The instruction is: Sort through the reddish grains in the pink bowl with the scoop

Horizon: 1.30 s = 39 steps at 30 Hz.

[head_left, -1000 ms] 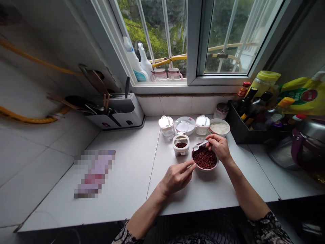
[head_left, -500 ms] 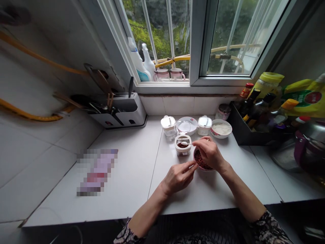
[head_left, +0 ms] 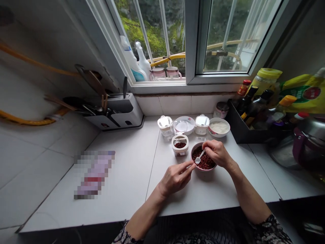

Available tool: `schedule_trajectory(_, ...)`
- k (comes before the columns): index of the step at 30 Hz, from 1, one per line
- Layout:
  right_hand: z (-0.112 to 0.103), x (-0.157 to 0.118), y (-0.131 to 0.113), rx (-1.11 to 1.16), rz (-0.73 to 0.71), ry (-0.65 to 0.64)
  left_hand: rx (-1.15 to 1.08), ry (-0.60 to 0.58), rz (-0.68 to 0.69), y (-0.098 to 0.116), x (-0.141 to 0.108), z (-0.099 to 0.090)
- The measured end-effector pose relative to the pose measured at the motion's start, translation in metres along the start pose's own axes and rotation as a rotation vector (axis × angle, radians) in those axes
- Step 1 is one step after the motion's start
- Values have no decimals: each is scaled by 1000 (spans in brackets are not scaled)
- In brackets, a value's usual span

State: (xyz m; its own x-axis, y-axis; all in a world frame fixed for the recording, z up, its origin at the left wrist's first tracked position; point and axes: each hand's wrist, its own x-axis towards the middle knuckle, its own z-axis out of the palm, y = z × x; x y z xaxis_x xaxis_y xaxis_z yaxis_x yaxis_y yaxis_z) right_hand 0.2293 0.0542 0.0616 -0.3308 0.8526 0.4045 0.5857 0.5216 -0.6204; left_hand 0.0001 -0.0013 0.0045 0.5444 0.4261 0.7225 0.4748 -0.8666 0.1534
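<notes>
My right hand [head_left: 215, 153] is closed on the handle of a small white spoon [head_left: 198, 159], whose scoop rests over dark red, peppercorn-like grains [head_left: 207, 162] in a bowl [head_left: 192, 149]. At the bowl's left rim, the fingertips of my left hand [head_left: 177, 176] are pressed together against the edge, close to the spoon's tip. Just left of the bowl stands a small clear seasoning jar [head_left: 179, 152] with a white rim and its lid raised, holding some of the same grains.
Behind them are two white-lidded jars [head_left: 165, 122] [head_left: 202, 121], a white plate [head_left: 191, 121] and a bowl of white contents [head_left: 219, 128]. A black box of bottles [head_left: 238, 125] is at right, a utensil holder [head_left: 127, 113] at left. A blurred purple packet [head_left: 95, 174] lies left.
My right hand has brought the spoon from the open jar back down to the right, into the bowl of grains. My left hand stays at the bowl's rim. The view has shifted slightly.
</notes>
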Motion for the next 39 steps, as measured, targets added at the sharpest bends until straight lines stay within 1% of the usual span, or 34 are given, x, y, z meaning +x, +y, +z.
schedule_trajectory(2,3,1,-3,30,25,-17,2,4,-1,0,0,0)
schedule_trajectory(4,5,0,-4,90,66,-6,6,10,3,0,0,1)
schedule_trajectory(8,3,-1,-2,243,175,44,5,17,10,-1,0,1)
schedule_trajectory(10,2,-1,0,266,197,70,5,17,6,-1,1,1)
schedule_trajectory(12,1,0,1,214,179,92,10,14,7,0,1,0)
schedule_trajectory(14,0,0,1,106,131,104,15,17,12,0,2,0)
schedule_trajectory(16,1,1,2,22,79,85,14,25,20,0,2,0)
schedule_trajectory(19,3,1,2,19,41,38,9,32,21,0,1,0)
schedule_trajectory(21,4,0,2,63,54,36,4,25,15,-1,1,1)
schedule_trajectory(31,1,1,3,404,306,94,2,17,7,-1,0,1)
schedule_trajectory(39,1,6,3,542,430,130,-1,15,10,-1,-1,2)
